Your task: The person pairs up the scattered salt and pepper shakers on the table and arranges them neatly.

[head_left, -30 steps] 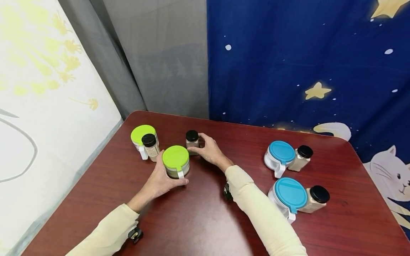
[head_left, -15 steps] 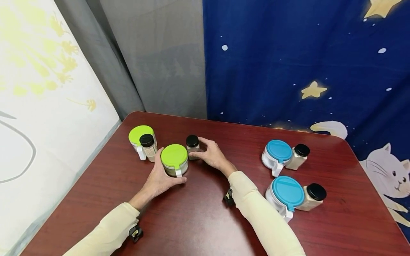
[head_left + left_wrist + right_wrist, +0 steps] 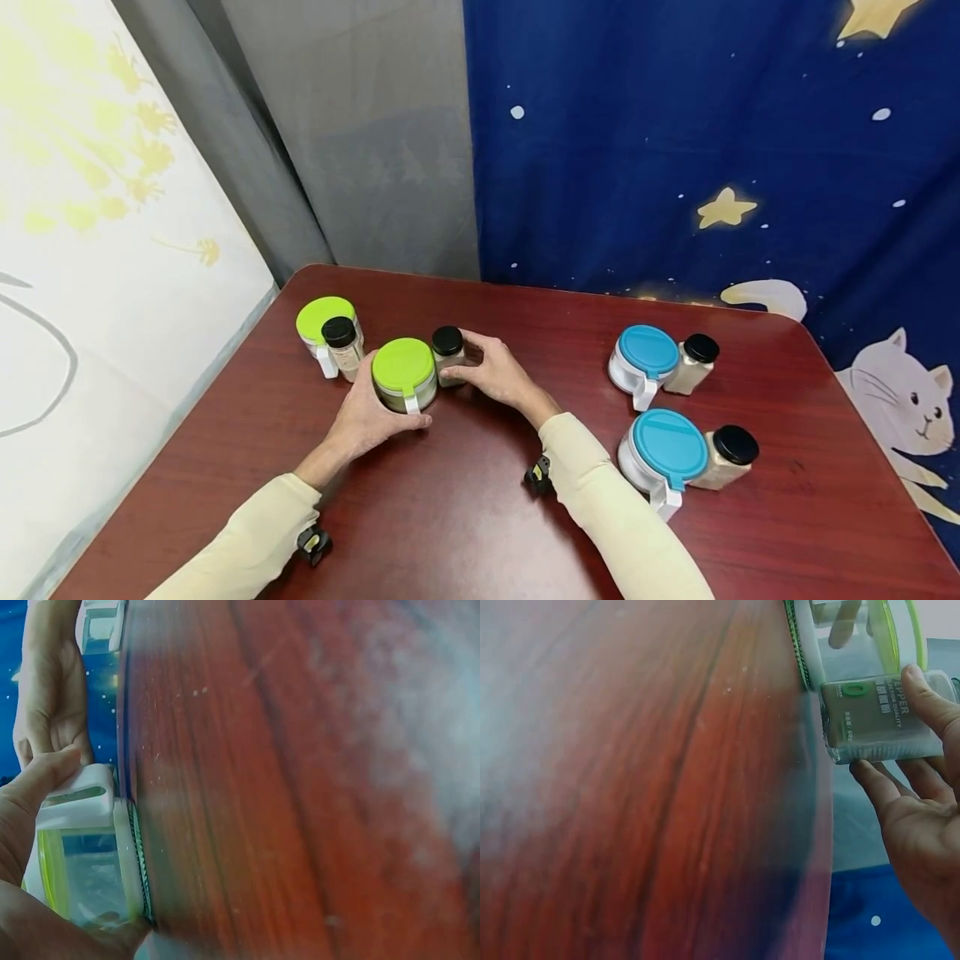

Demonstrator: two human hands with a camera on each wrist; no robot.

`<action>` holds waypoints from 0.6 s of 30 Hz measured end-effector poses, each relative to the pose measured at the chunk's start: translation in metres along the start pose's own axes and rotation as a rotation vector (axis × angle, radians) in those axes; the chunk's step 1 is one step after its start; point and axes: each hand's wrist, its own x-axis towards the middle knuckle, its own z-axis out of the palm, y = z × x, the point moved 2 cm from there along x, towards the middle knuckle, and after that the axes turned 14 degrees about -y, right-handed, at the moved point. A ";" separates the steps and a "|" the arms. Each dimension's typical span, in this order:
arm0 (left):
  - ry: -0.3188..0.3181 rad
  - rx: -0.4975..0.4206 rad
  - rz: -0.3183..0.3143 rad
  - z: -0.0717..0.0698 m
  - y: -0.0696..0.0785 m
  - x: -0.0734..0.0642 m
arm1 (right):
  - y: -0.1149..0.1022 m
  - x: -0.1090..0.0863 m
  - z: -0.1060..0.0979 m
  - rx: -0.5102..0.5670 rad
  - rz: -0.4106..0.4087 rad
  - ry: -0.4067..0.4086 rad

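Observation:
In the head view my left hand (image 3: 366, 423) grips a seasoning jar with a green lid (image 3: 404, 367), its fingers round the left side and its thumb by the white handle (image 3: 412, 403). Clear walls of this jar (image 3: 91, 871) show in the left wrist view. To its right, my right hand (image 3: 497, 375) holds a black-capped pepper bottle (image 3: 450, 363) between thumb and fingers. Pepper lettering is readable on the bottle (image 3: 870, 724) in the right wrist view, where it stands right against the green-lidded jar (image 3: 847, 634).
Another green-lidded jar (image 3: 324, 318) stands at the left, with a black-capped bottle (image 3: 347, 354) before it. On the right are two blue-lidded jars (image 3: 647, 350) (image 3: 670, 446), each beside a black-capped bottle (image 3: 693, 367) (image 3: 726, 457). Curtains hang behind the brown table (image 3: 465, 517).
My right hand has brought the pepper bottle nearer to me, alongside the green-lidded jar. My left hand keeps its grip on that jar. The head view has shifted slightly.

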 end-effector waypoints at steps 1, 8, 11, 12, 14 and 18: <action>-0.001 0.001 0.007 0.000 0.000 0.000 | -0.001 -0.001 0.000 -0.004 0.002 0.005; 0.006 0.003 0.019 -0.002 0.000 0.002 | -0.003 -0.004 0.005 -0.007 0.027 0.028; 0.003 0.005 0.024 -0.003 -0.001 0.003 | -0.003 -0.006 0.007 -0.002 0.029 0.039; 0.001 0.005 0.025 -0.003 0.000 0.003 | -0.003 -0.007 0.008 0.004 0.032 0.043; -0.007 -0.001 0.028 -0.003 0.001 0.003 | -0.004 -0.009 0.008 0.014 0.033 0.049; -0.018 -0.033 0.043 -0.002 0.004 0.003 | -0.006 -0.012 0.007 0.017 0.038 0.057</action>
